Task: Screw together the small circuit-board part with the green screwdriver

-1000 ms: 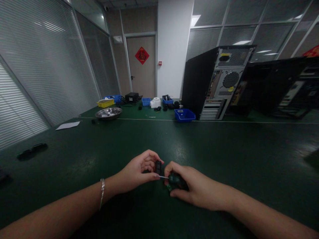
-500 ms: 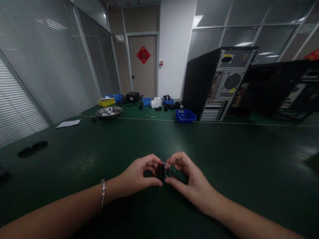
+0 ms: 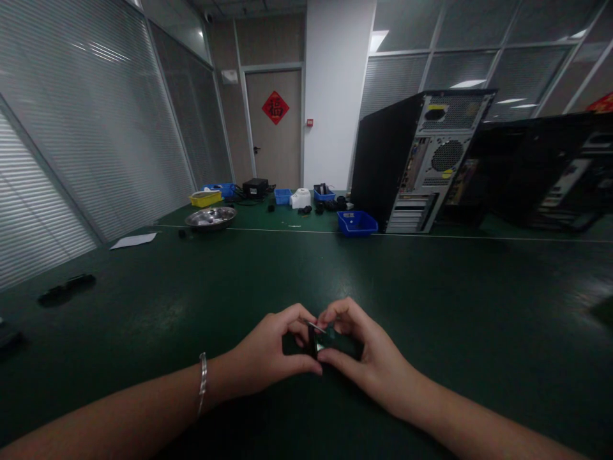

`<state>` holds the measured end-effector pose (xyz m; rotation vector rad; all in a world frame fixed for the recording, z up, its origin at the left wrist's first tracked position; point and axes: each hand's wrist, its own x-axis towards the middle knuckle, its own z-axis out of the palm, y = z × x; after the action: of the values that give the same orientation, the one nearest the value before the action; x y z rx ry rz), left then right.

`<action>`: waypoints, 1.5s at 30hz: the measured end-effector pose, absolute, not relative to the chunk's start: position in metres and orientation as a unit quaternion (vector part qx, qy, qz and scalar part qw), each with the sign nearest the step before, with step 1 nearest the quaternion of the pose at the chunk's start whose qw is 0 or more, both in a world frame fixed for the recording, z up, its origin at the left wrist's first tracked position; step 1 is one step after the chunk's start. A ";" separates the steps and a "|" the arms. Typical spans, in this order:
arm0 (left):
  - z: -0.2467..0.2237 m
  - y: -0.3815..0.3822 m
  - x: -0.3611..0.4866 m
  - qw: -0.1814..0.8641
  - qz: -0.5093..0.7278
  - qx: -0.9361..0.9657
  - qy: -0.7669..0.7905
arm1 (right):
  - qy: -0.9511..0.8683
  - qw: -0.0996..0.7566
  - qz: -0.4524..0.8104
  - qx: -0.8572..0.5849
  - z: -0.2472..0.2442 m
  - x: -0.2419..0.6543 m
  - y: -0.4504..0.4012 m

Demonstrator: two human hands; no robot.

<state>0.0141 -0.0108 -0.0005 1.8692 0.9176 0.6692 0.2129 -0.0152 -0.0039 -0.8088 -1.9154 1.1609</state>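
Note:
My left hand [image 3: 268,351] pinches a small black part [image 3: 312,342] at its edges, between thumb and fingers. A clear bracelet circles that wrist. Close against it, my right hand [image 3: 376,354] is closed on a small dark green piece [image 3: 330,333], perhaps a circuit board; its exact kind is too dark to tell. A thin metal strip [image 3: 316,328] lies across the top between both sets of fingertips. The two parts meet or nearly touch just above the green tabletop [image 3: 249,268]. Fingers hide much of both.
A black computer tower [image 3: 397,160] stands at the right, beside a blue bin [image 3: 357,223]. Farther left are a metal bowl [image 3: 211,218], a yellow tray [image 3: 205,199] and a paper sheet [image 3: 134,240]. Dark parts [image 3: 67,289] lie at the left.
The black part has turned to a thinner edge and moved slightly right, closer to the green piece. Both hands have dropped a little, and the left has come nearer the right.

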 end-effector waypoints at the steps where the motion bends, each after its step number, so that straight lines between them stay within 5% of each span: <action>1: -0.001 -0.011 0.014 0.461 0.271 0.758 0.374 | -0.746 0.375 0.450 -0.317 -0.005 0.213 -0.015; 17: 0.001 -0.015 0.016 0.558 0.303 0.696 0.335 | -0.778 0.370 0.386 -0.331 -0.003 0.215 -0.016; 45: -0.002 -0.009 0.018 0.512 0.295 0.714 0.377 | -0.804 0.355 0.341 -0.334 -0.003 0.215 -0.014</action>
<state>0.0177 -0.0089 -0.0018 1.7173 0.9063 0.7091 0.2146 -0.0142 -0.0028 -0.8625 -2.0771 0.8809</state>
